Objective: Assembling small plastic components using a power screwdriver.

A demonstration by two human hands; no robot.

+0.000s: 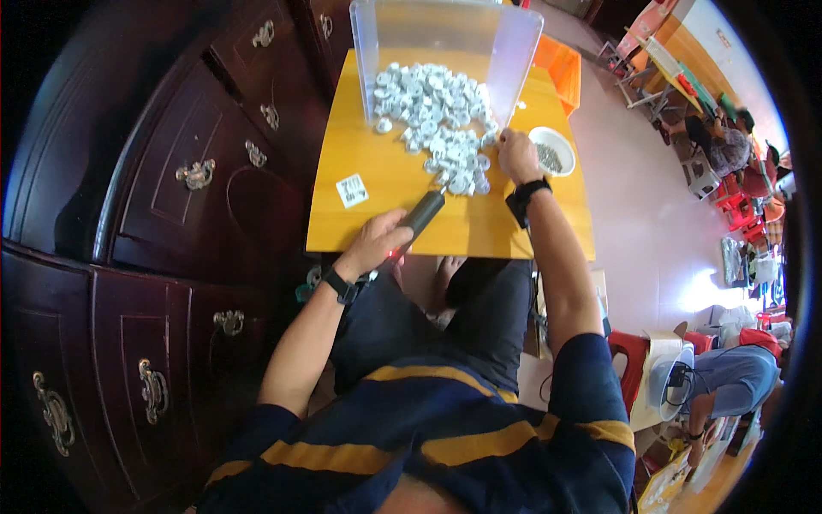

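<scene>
Parts [441, 103], grey-white and mostly round, spread in a thick heap from inside the clear tub [428, 26] down the middle of the table [342, 236]. From my remote seat I judge that much of the work is left: the heap is large, and I can pick out no separate group of finished pieces — if some are mixed in, they are too small for me to tell.

I see the left hand [374, 242] wrapped round a dark tool [424, 212], whose tip reaches the heap's near edge; I cannot tell whether it touches a part. The right hand [519, 158] is at the heap's right side, just beside the white bowl [550, 134], its fingers curled in — whether they pinch anything, I cannot tell.

The bowl holds plenty of small metal bits [550, 159], so I would say that supply is far from used up. A white card [352, 190] lies on the left, apart from the heap.
</scene>
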